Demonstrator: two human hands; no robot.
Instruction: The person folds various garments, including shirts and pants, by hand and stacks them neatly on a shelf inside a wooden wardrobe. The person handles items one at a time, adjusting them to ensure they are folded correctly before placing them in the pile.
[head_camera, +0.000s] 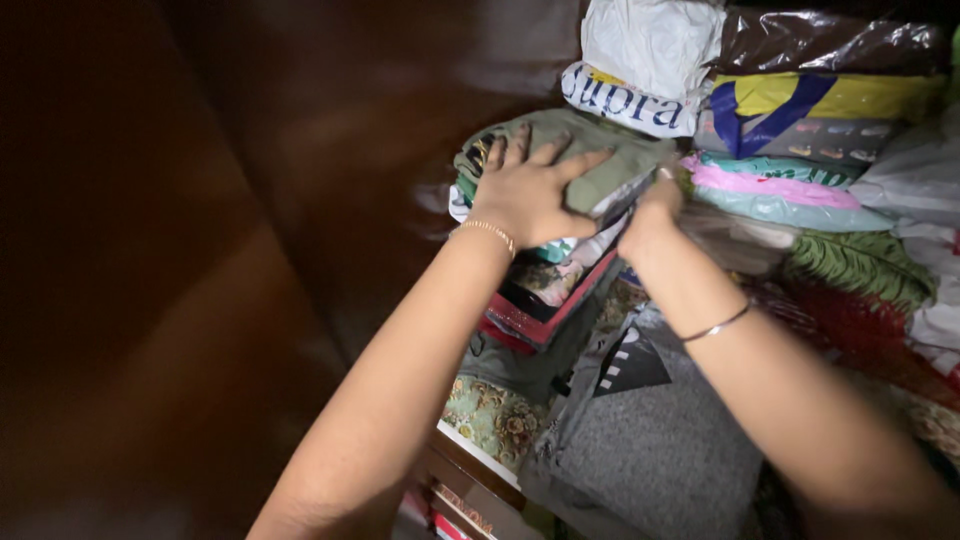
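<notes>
**Steadying a folded garment on a wardrobe stack**

Plainly, a pressing-and-tucking step is in hand. The left hand (530, 195) is laid flat on an olive-green folded garment (610, 160), its fingers spread wide across the cloth and its palm bearing down. The garment sits at the top of a stack of folded clothes (545, 295) against the left side of the shelf space, just beside the dark wooden wall (300, 150). The right hand (652, 215) is closed at the garment's right edge; its fingertips are hidden in the cloth, so whether fabric is pinched or merely pushed cannot be told. A thin bangle is worn on each wrist.

As a judgement, the next move would call for the top piece to be kept level under the flat palm while the right edge is worked, since the stack beneath is uneven and its layers jut out at different lengths.

Little open room is left. To the right, the stack is closely flanked by a second pile of wrapped fabrics (790, 190) in pink, teal and yellow, and a white printed bag (640, 60) lies touching the garment's far side. Below, a grey cloth (650, 450) hangs over the shelf's front edge (480, 480). Free space is offered only towards the person, along the forearms' own line.
</notes>
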